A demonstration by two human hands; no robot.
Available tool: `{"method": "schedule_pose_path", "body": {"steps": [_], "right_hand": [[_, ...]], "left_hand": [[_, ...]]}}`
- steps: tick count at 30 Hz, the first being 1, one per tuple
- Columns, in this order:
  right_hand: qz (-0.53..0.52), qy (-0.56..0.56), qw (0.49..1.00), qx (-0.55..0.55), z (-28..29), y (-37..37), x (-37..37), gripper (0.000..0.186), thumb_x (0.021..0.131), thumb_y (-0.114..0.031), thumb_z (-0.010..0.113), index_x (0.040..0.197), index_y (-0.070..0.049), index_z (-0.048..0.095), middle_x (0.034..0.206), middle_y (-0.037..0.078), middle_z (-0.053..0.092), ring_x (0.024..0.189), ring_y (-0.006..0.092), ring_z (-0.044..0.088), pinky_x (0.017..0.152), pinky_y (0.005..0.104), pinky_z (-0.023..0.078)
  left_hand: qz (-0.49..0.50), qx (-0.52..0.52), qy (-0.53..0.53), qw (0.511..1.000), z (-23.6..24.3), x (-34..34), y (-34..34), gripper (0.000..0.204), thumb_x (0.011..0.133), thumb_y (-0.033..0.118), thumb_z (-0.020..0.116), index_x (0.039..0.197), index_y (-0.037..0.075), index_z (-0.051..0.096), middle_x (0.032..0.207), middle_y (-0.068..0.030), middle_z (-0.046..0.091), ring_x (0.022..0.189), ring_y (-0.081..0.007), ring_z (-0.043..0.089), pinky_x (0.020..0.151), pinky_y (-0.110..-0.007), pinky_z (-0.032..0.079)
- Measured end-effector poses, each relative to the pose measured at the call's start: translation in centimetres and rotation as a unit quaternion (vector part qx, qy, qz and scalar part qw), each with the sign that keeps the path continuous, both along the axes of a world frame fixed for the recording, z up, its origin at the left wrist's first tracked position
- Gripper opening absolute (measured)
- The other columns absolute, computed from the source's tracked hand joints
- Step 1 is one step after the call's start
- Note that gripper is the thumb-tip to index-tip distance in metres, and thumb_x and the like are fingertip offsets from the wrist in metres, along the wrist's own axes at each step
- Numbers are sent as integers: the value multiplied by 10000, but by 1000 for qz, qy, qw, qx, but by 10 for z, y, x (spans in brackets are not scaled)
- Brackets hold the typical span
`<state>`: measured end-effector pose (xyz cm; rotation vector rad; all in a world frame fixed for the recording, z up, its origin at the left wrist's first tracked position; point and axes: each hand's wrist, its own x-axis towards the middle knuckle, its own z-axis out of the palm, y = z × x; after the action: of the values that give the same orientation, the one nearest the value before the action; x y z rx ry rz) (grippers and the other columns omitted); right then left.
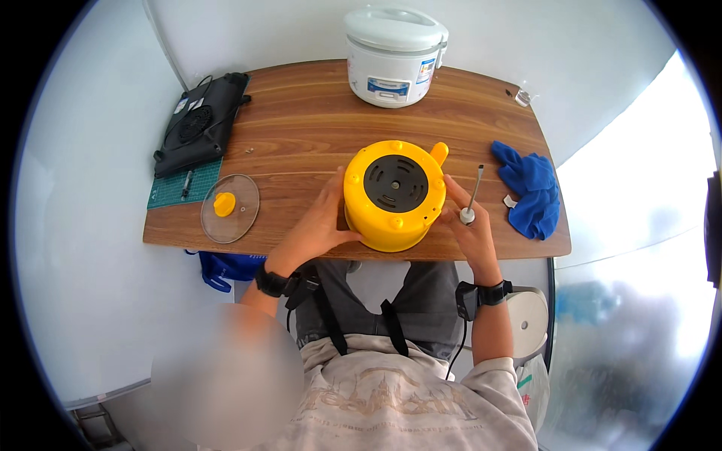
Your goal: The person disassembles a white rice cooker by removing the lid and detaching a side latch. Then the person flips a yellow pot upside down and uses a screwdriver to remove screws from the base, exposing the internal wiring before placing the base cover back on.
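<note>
A yellow electric pot point(359, 204) is turned with its underside up near the table's front edge. A black slotted plate point(396, 184) fills the middle of that underside, and a yellow handle sticks out at its far right. My left hand point(320, 225) is closed round the pot's left side, thumb toward the front. In my right hand point(475, 242) is a screwdriver point(473, 198), its pale handle between my fingers and its metal tip pointing up and away. The fingertips of that hand also reach the pot's right side.
A white rice cooker point(391, 64) stands at the back. Leftward are a black appliance point(201, 124) on a green cutting mat point(167, 192), and a glass lid point(242, 219) with a yellow knob. A blue cloth point(530, 184) lies right. Small metal pieces point(250, 150) lie on the wooden table point(301, 113).
</note>
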<state>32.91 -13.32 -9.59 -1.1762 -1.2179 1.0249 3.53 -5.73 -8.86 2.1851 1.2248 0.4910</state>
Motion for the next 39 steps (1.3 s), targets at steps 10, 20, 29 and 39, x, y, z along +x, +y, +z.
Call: {"method": "schedule_pose_path", "body": {"steps": [10,20,29,39], "right_hand": [[-64,23,997,-32,1,-9,5,509,981,-3,570,1485,-48,511,1346,165,648,930,120,677,832,276,583],[-82,-3,995,-48,12,-24,3,474,1022,-80,584,1488,-57,507,1267,129,701,836,112,673,760,240,553],[-104,-4,991,-83,40,-33,-3,223,1002,-108,623,1214,-38,632,679,-15,591,630,48,530,547,209,411],[-88,-243,964,-58,66,-51,-2,414,864,-16,697,1217,-47,483,958,58,590,839,122,592,694,278,503]], "left_hand": [[-450,-179,-403,777,142,-23,-75,203,888,103,710,1061,39,626,1023,-130,639,818,-262,650,703,-329,542],[-658,-345,-394,542,146,-1,-114,237,902,223,746,1019,51,632,959,-141,657,791,-247,669,664,-310,526],[-657,-187,-477,553,134,-2,-121,290,975,319,596,940,38,533,902,-147,494,664,-283,533,532,-362,440],[-630,-379,-370,568,160,-8,-103,157,969,188,664,1080,78,675,978,-115,658,747,-197,665,650,-265,542]]}}
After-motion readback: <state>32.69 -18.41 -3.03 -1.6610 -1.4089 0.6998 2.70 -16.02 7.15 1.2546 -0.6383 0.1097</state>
